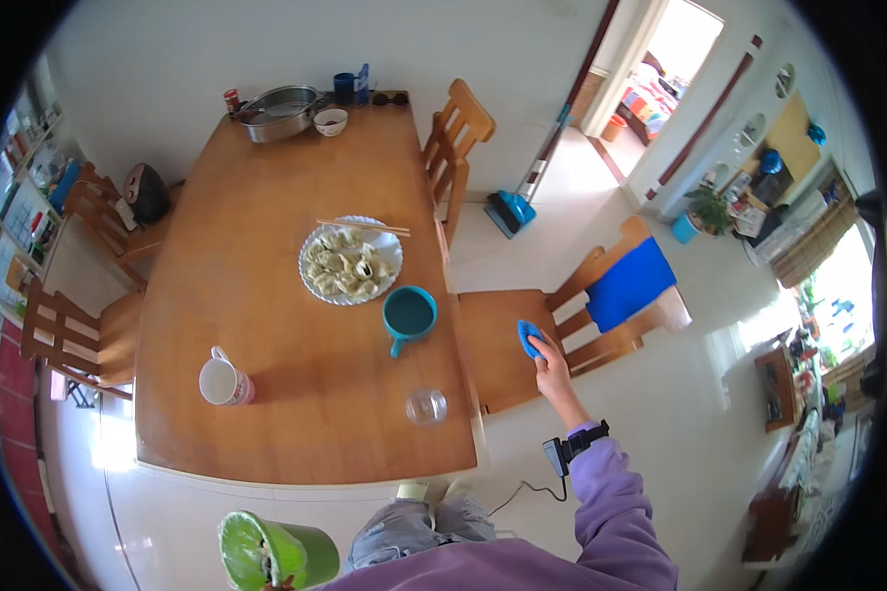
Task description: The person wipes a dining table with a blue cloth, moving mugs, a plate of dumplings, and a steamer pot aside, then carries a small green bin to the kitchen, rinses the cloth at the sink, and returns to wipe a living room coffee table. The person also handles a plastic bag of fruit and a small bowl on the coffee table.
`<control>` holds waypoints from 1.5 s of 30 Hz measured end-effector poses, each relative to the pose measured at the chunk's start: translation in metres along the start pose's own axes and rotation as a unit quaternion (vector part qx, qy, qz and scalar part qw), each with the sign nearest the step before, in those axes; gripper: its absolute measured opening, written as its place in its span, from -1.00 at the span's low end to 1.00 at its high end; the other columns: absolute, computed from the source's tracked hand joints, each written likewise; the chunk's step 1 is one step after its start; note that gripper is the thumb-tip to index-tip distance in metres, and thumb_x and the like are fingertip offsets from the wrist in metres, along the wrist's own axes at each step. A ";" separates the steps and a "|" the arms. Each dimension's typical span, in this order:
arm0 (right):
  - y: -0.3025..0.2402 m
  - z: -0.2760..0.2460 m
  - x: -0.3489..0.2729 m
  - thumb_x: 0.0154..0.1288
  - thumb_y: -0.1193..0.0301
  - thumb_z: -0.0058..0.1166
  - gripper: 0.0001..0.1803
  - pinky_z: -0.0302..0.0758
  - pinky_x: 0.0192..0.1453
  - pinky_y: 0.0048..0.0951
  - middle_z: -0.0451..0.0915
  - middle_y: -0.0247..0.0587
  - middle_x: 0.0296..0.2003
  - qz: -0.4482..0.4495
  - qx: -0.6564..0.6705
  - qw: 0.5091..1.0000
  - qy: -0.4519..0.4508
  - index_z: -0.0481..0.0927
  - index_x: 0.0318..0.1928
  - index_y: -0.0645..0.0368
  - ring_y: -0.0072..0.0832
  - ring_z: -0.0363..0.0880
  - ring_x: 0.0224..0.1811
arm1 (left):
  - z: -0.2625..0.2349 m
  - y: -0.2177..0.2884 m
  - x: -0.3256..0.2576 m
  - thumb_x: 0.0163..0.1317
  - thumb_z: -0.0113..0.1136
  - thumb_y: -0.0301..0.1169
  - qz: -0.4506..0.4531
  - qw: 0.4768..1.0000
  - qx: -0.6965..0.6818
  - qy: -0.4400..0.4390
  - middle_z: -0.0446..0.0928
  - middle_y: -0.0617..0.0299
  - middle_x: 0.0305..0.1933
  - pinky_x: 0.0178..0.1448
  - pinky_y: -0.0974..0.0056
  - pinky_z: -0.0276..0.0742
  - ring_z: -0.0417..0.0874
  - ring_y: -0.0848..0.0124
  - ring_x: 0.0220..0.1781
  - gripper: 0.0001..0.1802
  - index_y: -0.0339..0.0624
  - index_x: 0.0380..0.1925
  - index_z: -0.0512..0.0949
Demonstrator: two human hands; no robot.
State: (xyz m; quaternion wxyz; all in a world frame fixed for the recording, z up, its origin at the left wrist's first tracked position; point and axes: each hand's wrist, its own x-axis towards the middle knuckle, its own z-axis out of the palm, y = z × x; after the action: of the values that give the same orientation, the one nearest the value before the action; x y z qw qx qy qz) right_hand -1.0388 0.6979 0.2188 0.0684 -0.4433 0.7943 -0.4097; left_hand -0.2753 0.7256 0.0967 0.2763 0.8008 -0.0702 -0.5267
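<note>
My right hand (pixel 554 372) is stretched out over the seat of a wooden chair (pixel 498 335), closed on a small bunched blue cloth (pixel 529 338). A larger blue cloth (pixel 631 284) hangs over that chair's back. At the lower edge, a green bin (pixel 310 554) with a pale liner is tilted beside my legs. Only a sliver of my left hand (pixel 284 584) shows, at the bin's rim; its fingers are mostly hidden. On the wooden table (pixel 286 364) stand a teal mug (pixel 409 313), a clear glass (pixel 426 406) and a white and pink mug (pixel 225 380).
A white plate (pixel 310 286) holds dumplings, with chopsticks (pixel 365 227) across its rim. A metal pot (pixel 276 123) and a bowl (pixel 331 122) stand at the far end. More chairs (pixel 453 148) flank the table. A broom and dustpan (pixel 511 212) lean near the doorway.
</note>
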 end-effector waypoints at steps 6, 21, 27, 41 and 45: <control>0.006 0.088 0.135 0.10 0.73 -0.12 -0.57 0.32 0.24 -0.23 0.33 0.07 0.17 -0.139 -0.003 0.979 -0.148 0.54 -0.02 0.14 -0.05 0.33 0.18 | 0.072 -0.048 -0.076 0.02 0.07 -0.48 -0.021 0.999 -0.021 0.011 0.49 0.16 -0.55 -0.62 0.43 0.24 0.32 0.48 -0.67 -0.86 -0.27 -0.37 0.45; 0.010 0.250 0.302 0.27 0.27 0.01 -0.65 0.57 -0.18 -0.34 0.58 -0.05 -0.27 0.180 0.162 0.898 -0.366 0.47 -0.12 0.33 -0.30 0.61 -0.28 | 0.205 -0.120 -0.208 0.00 0.10 -0.50 -0.035 0.992 -0.095 0.075 0.47 0.19 -0.53 -0.58 0.40 0.26 0.34 0.47 -0.63 -0.81 -0.26 -0.33 0.44; -0.008 0.270 0.307 0.36 0.43 -0.20 -0.77 0.61 -0.17 -0.15 0.54 -0.01 -0.22 0.306 0.284 0.790 -0.450 0.36 -0.06 0.28 -0.14 0.61 -0.23 | 0.209 -0.135 -0.194 -0.02 0.11 -0.51 -0.036 0.991 -0.110 0.062 0.46 0.20 -0.52 -0.57 0.39 0.27 0.35 0.46 -0.61 -0.79 -0.26 -0.31 0.44; -0.007 0.290 0.288 0.30 0.52 -0.16 -0.74 0.62 -0.23 -0.05 0.50 0.10 -0.17 0.292 0.315 0.817 -0.385 0.31 -0.04 0.37 0.00 0.60 -0.23 | 0.230 -0.170 -0.179 -0.04 0.13 -0.53 -0.031 0.989 -0.132 0.058 0.44 0.23 -0.50 -0.53 0.37 0.28 0.37 0.45 -0.58 -0.74 -0.25 -0.28 0.44; -0.001 0.313 0.303 0.28 0.52 -0.14 -0.77 0.63 -0.25 -0.05 0.51 0.08 -0.18 0.269 0.306 0.832 -0.376 0.33 -0.07 0.35 -0.03 0.61 -0.24 | 0.241 -0.200 -0.181 -0.05 0.13 -0.53 -0.024 0.987 -0.142 0.074 0.43 0.24 -0.50 -0.52 0.36 0.29 0.38 0.44 -0.57 -0.73 -0.25 -0.26 0.44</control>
State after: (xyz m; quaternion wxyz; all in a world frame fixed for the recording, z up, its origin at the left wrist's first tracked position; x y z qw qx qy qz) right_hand -1.0713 0.2825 0.0911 0.6016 -0.2880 0.6294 -0.3987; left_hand -0.6020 0.8776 0.0682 0.3793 0.7916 0.0451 -0.4769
